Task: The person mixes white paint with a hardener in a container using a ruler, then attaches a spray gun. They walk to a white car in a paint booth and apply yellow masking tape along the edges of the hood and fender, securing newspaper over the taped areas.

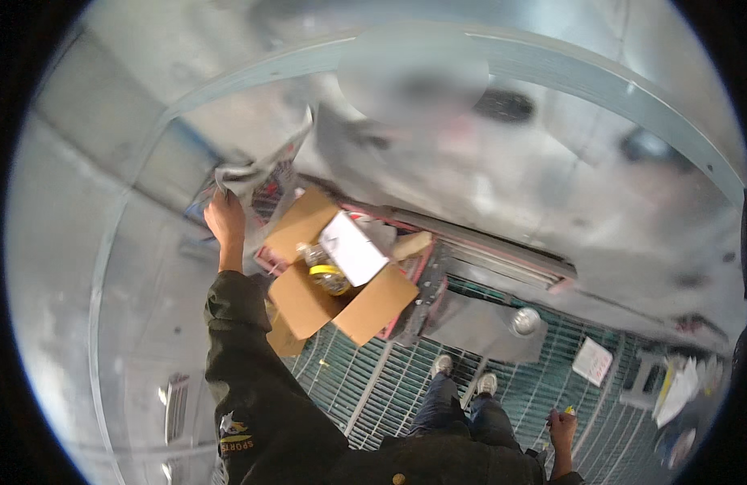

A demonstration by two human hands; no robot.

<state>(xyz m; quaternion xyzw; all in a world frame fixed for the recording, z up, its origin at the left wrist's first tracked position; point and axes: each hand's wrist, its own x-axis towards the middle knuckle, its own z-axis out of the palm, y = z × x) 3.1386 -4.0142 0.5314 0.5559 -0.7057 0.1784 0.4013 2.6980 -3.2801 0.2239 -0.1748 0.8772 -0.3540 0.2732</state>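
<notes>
My left hand (225, 217) is raised at the end of my outstretched arm, its fingers closed on the edge of a crumpled grey plastic bag (284, 162). Coloured patches show on the bag's lower part. Just to its right stands an open cardboard box (377, 303) with its flaps spread. Inside the box are a white sheet of paper (353, 248) and a clear roll with a yellow band (330, 279). My right hand (562, 428) hangs low at the right, fingers curled round a small yellow thing (570, 411), too small to name.
Green slatted flooring (349, 380) lies underfoot. A grey sheet (478, 327) with a round silvery object (525, 321) on it lies beyond my shoes. Farther right are a white card (592, 361) and crumpled white paper (682, 392). Shiny metallic walls curve around.
</notes>
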